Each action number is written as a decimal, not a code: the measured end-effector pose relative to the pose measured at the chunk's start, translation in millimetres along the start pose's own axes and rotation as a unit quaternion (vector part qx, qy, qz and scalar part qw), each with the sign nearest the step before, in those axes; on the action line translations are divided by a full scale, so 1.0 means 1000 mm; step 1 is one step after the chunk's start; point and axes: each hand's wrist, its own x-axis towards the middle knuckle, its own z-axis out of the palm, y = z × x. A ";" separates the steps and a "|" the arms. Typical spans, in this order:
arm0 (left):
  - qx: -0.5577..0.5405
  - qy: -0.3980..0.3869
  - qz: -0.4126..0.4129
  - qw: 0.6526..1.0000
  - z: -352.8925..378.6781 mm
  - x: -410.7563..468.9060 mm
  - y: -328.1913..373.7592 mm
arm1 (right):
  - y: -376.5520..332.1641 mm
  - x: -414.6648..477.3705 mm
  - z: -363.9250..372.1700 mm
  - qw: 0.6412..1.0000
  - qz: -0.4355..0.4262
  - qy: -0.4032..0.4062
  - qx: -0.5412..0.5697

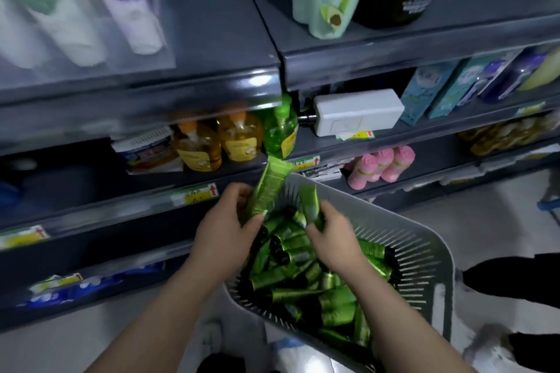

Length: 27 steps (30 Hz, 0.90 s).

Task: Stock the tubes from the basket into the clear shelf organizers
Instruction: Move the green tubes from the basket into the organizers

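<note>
- The left hand (225, 222) has its grip closed around a bunch of green tubes (266, 188), which stick up past the far rim of the grey basket (424, 254). The right hand (331, 235) grips another tube (309, 203) just above the heap of tubes (318, 281) that fills the basket.
- Risk: the left bunch looks loosely fanned, so one tube could slide out on the lift and drop to the floor (454, 221) or back into the heap.
- Risk: the clear organizer (145, 39) sits on the top shelf, well above the basket. Reaching up with both hands full, the person could knock the white tubes (127, 6) already standing in it.
- The frame is blurred, so the cap ends in either hand cannot be made out.
- The setting is a dim shop aisle with grey shelves (212, 91); soap bottles (218, 142) stand at the front edge of a middle shelf.
</note>
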 end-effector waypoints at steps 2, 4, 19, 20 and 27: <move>-0.015 0.003 0.015 1.000 -0.022 -0.008 0.005 | -0.031 0.003 -0.010 0.998 -0.057 0.034 0.015; -0.038 0.015 0.032 0.999 -0.043 -0.016 0.007 | -0.066 0.004 -0.019 0.993 -0.096 0.050 0.037; -0.075 0.272 0.046 0.958 -0.278 -0.126 -0.046 | -0.333 -0.048 0.073 0.932 -0.357 -0.024 0.051; -0.068 0.292 0.044 0.953 -0.296 -0.138 -0.055 | -0.351 -0.055 0.087 0.927 -0.369 -0.032 0.052; -0.040 0.349 0.051 0.935 -0.420 -0.224 -0.123 | -0.471 -0.114 0.186 0.895 -0.438 -0.069 0.051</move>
